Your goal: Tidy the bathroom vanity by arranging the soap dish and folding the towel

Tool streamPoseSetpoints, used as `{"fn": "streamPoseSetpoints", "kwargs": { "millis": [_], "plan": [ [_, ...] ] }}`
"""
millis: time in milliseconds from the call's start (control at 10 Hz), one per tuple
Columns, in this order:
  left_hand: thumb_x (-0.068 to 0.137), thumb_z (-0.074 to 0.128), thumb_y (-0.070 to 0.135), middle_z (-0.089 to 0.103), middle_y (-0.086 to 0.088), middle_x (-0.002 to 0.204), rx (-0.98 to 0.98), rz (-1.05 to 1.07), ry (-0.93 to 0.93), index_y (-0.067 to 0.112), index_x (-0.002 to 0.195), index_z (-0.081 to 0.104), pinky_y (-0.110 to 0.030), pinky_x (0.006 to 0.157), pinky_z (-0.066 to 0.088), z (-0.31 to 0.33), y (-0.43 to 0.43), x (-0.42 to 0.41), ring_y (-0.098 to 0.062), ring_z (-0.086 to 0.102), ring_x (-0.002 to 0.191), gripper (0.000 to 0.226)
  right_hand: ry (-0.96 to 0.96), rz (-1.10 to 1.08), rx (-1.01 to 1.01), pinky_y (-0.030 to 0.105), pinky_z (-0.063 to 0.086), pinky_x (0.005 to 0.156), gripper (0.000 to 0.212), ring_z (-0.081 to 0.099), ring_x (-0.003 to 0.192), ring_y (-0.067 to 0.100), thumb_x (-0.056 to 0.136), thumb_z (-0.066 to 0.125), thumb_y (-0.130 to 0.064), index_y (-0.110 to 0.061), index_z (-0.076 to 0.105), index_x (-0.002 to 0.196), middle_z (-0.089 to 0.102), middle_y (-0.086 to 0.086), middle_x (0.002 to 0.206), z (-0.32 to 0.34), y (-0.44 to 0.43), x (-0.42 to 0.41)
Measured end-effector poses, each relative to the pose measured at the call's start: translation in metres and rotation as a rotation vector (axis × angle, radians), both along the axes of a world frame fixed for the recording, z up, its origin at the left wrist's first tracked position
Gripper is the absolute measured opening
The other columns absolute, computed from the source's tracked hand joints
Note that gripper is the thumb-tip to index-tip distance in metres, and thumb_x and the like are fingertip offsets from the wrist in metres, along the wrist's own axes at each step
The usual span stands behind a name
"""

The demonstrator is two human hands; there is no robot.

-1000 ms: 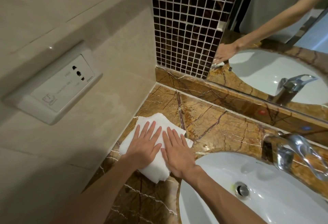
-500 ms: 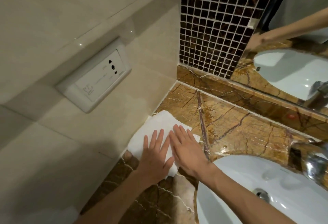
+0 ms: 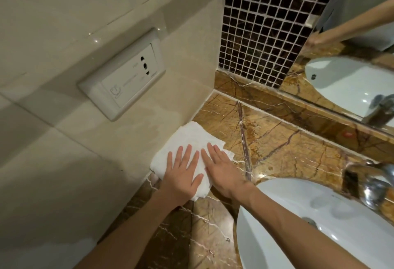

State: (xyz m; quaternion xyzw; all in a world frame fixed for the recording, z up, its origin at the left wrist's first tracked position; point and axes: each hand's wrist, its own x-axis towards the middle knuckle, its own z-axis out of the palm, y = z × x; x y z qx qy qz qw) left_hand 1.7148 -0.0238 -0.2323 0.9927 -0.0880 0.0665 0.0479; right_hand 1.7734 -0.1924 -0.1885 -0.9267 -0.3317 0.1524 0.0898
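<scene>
A folded white towel (image 3: 188,140) lies on the brown marble vanity top (image 3: 283,140), pushed against the beige left wall. My left hand (image 3: 183,172) rests flat on the towel's near half, palm down, fingers spread. My right hand (image 3: 221,167) lies flat beside it on the towel's right edge, partly over the marble, fingers together. Neither hand grips the cloth. No soap dish is in view.
A white oval sink (image 3: 319,226) sits at the lower right with a chrome faucet (image 3: 371,185) over it. A wall socket plate (image 3: 125,76) is on the left wall. Dark mosaic tiles (image 3: 262,23) and a mirror (image 3: 351,55) stand behind the counter.
Both hands stay flat on the towel and have slid slightly toward me over it. The view has shifted left, showing more of the wall.
</scene>
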Motion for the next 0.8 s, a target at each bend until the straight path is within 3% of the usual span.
{"fn": "streamPoseSetpoints", "kwargs": {
  "millis": [200, 300, 400, 600, 700, 800],
  "plan": [
    [0.097, 0.039, 0.042, 0.030, -0.020, 0.151, -0.036, 0.004, -0.083, 0.014, 0.144, 0.037, -0.063, 0.112, 0.023, -0.006, -0.002, -0.016, -0.043, 0.024, 0.141, 0.055, -0.023, -0.037, 0.031, 0.036, -0.012, 0.114, 0.057, -0.013, 0.148, 0.032, 0.103, 0.019, -0.031, -0.017, -0.004, 0.154, -0.011, 0.016, 0.161, -0.007, -0.016, -0.016],
    [0.098, 0.036, 0.042, 0.031, -0.018, 0.151, -0.042, -0.008, -0.033, 0.015, 0.143, 0.040, -0.063, 0.111, 0.026, -0.003, 0.001, -0.013, -0.042, 0.024, 0.141, 0.053, -0.017, -0.071, 0.028, 0.036, -0.009, 0.115, 0.057, -0.013, 0.148, 0.032, 0.103, 0.021, -0.030, -0.018, -0.002, 0.154, -0.010, 0.016, 0.162, -0.012, -0.011, -0.017],
    [0.097, 0.025, 0.049, 0.023, -0.014, 0.155, -0.056, 0.048, 0.118, 0.021, 0.147, 0.030, -0.060, 0.115, 0.018, 0.000, 0.000, -0.011, -0.039, 0.016, 0.144, 0.057, 0.020, -0.114, 0.048, 0.037, -0.007, 0.116, 0.059, -0.013, 0.148, 0.032, 0.102, 0.027, -0.027, -0.020, -0.001, 0.154, -0.010, 0.015, 0.162, -0.013, -0.004, -0.017],
    [0.089, -0.001, 0.061, -0.011, -0.007, 0.160, 0.037, 0.138, 0.316, 0.034, 0.145, -0.014, -0.054, 0.116, -0.010, 0.012, -0.003, -0.004, -0.035, -0.012, 0.146, 0.063, 0.046, -0.105, -0.014, 0.043, -0.001, 0.119, 0.066, -0.012, 0.148, 0.034, 0.100, 0.036, -0.023, -0.018, -0.003, 0.154, -0.012, 0.016, 0.161, -0.004, -0.002, -0.016],
    [0.093, 0.008, 0.057, -0.016, -0.008, 0.160, 0.035, 0.178, 0.394, 0.032, 0.147, -0.014, -0.053, 0.115, -0.013, 0.029, -0.010, -0.001, -0.033, -0.019, 0.145, 0.064, 0.019, -0.106, -0.052, 0.049, 0.003, 0.119, 0.066, -0.005, 0.148, 0.038, 0.100, 0.037, -0.021, -0.016, 0.000, 0.154, -0.005, 0.020, 0.161, 0.008, -0.001, -0.017],
    [0.096, 0.019, 0.049, 0.006, -0.011, 0.161, -0.075, 0.223, 0.360, 0.027, 0.150, 0.008, -0.050, 0.117, -0.005, 0.055, -0.020, 0.000, -0.029, -0.001, 0.148, 0.059, -0.004, -0.133, -0.021, 0.050, 0.009, 0.119, 0.060, 0.007, 0.147, 0.041, 0.099, 0.037, -0.020, -0.017, 0.009, 0.152, 0.005, 0.024, 0.160, 0.019, -0.002, -0.017]
  ]
}}
